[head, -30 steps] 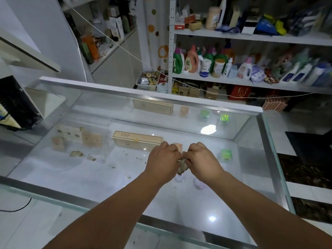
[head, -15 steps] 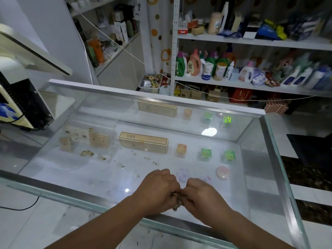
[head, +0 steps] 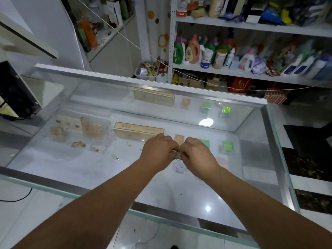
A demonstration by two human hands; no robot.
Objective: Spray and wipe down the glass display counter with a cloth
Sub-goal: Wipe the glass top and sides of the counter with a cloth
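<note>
The glass display counter (head: 75,169) fills the middle of the view, its top smeared and hazy on the left. My left hand (head: 159,150) and my right hand (head: 196,155) meet knuckle to knuckle over the middle of the glass. Between them they grip a small bunched greyish cloth (head: 177,155), of which only a scrap shows. Both sets of fingers are curled round it. No spray bottle is in sight.
Under the glass lie tan boxes (head: 138,131), small packs and green packets (head: 228,146). A dark machine (head: 16,94) stands at the counter's left end. Shelves with bottles (head: 194,49) rise behind the counter, a string runs across them, and a black mat (head: 309,139) lies on the right.
Both hands with the cloth slid toward the near edge of the glass, then back out to the middle. The grip on the cloth is unchanged.
</note>
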